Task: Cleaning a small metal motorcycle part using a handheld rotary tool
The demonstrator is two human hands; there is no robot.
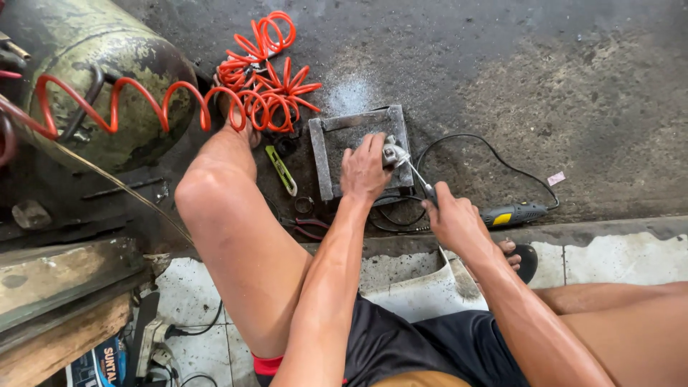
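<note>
Down low: left hand (364, 170) steadies metal part (391, 153); right hand (453, 218) — screwdriver (418, 175).

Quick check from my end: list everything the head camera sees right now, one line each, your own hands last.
small metal part: one, silvery, on the frame, under the left hand
square metal frame: one, grey, on the dark floor
slim tool: one, metallic, tip at the part
rotary tool: one, dark with yellow, floor right, black cord
coiled hose: one, orange, floor top and across the tank
tank: one, worn green, top left
utility knife: one, green, left of frame
pliers: one, red-handled, by the knee
left hand: holds the part
right hand: grips the slim tool
</note>
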